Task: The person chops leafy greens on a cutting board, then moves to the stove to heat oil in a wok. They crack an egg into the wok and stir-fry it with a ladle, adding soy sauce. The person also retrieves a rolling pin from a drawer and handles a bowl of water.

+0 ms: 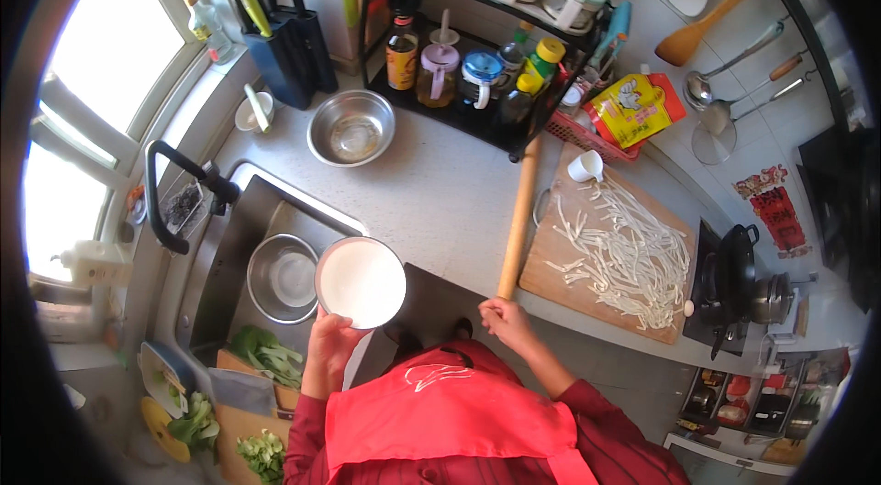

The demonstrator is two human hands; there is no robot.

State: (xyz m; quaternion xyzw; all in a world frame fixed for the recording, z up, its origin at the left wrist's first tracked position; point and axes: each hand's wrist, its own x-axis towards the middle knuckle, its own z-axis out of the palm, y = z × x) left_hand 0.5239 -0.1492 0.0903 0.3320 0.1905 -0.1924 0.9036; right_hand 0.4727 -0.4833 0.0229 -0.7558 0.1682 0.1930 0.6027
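Note:
In my left hand (329,344) is a round bowl (361,282) with a dark rim, tilted over the near right edge of the sink. Its inside is white; I cannot tell whether that is flour or the bare surface. My right hand (508,325) is closed around the near end of a long wooden rolling pin (521,216), which lies along the counter. Right of the pin, cut noodles (623,251) are spread over a wooden board (544,275). A small white cup (585,166) lies at the board's far edge.
A metal basin (256,278) stands in the sink (213,271) under a black faucet (162,196). Leafy greens (265,351) lie nearby. Another metal basin (316,137) sits by the knife block (275,65). A black rack (475,124) holds bottles and jars. A stove (709,278) is at right.

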